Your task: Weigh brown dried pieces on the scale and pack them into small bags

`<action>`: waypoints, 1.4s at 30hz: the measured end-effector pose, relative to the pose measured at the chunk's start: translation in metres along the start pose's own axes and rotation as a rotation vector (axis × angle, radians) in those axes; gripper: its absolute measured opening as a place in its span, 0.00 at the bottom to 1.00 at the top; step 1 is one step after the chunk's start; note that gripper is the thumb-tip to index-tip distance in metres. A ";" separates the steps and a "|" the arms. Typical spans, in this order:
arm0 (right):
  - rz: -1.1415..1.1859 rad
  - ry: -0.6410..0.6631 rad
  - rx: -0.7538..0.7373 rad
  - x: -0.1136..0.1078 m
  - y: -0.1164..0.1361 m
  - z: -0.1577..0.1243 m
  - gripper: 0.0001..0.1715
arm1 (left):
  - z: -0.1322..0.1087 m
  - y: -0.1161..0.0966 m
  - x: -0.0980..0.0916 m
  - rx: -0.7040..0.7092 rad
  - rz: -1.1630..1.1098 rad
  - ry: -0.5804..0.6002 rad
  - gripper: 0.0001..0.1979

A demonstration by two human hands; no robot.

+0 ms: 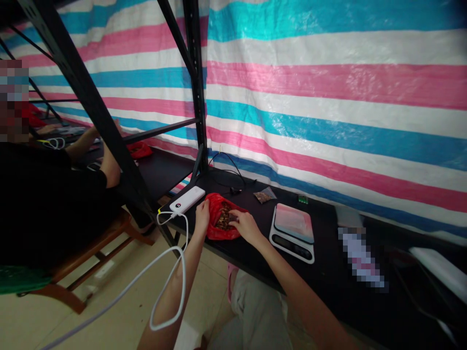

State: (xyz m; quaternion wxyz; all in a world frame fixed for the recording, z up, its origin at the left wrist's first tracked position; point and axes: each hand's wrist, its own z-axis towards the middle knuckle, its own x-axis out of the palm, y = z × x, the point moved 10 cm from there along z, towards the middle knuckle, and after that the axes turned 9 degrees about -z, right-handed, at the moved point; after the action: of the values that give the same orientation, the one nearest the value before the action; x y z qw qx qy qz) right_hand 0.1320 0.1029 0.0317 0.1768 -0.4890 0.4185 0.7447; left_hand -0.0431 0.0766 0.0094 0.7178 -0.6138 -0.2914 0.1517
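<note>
A red plastic bag lies opened on the black table, with small brown pieces inside. My left hand is closed on the bag's left rim. Over the bag's right side is my right hand, its fingertips pinched together at the brown pieces; what they hold is too small to name. To the right sits a white digital scale with a pinkish plate. Behind it is a small clear bag of brown pieces. A white power bank lies left of the red bag.
A white cable loops in front of my left forearm. A black metal shelf post stands behind the table's left end. Another person sits at the left. At the right are several flat items.
</note>
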 end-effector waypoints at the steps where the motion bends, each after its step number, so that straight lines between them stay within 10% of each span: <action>1: 0.057 -0.017 0.011 0.001 -0.004 0.000 0.19 | 0.001 -0.001 -0.001 0.006 0.014 -0.004 0.18; 12: 0.817 -0.087 0.042 0.009 -0.026 0.000 0.19 | -0.008 -0.059 0.001 0.224 0.993 -0.019 0.22; 19: 0.859 -0.126 -0.008 -0.045 -0.020 -0.024 0.23 | -0.041 -0.108 0.003 0.632 0.807 -0.162 0.20; 24: 0.858 -0.283 0.076 -0.097 -0.064 -0.074 0.23 | -0.101 -0.112 0.083 0.905 0.785 0.146 0.13; 28: 0.838 -0.435 0.201 -0.123 -0.111 -0.126 0.23 | -0.140 -0.069 0.190 0.894 0.776 0.688 0.22; 33: 0.754 -0.560 0.345 -0.144 -0.159 -0.180 0.24 | -0.151 -0.014 0.288 0.835 0.808 1.009 0.34; 42: 0.522 -0.601 0.434 -0.171 -0.197 -0.215 0.25 | -0.146 0.008 0.324 0.655 0.681 1.112 0.24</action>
State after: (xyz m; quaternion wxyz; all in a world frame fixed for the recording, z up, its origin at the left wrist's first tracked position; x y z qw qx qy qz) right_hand 0.4674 0.0727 0.0559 0.1952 -0.0807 0.6043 0.7682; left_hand 0.3008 0.1489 0.0656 0.8195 -0.4106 0.3838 0.1116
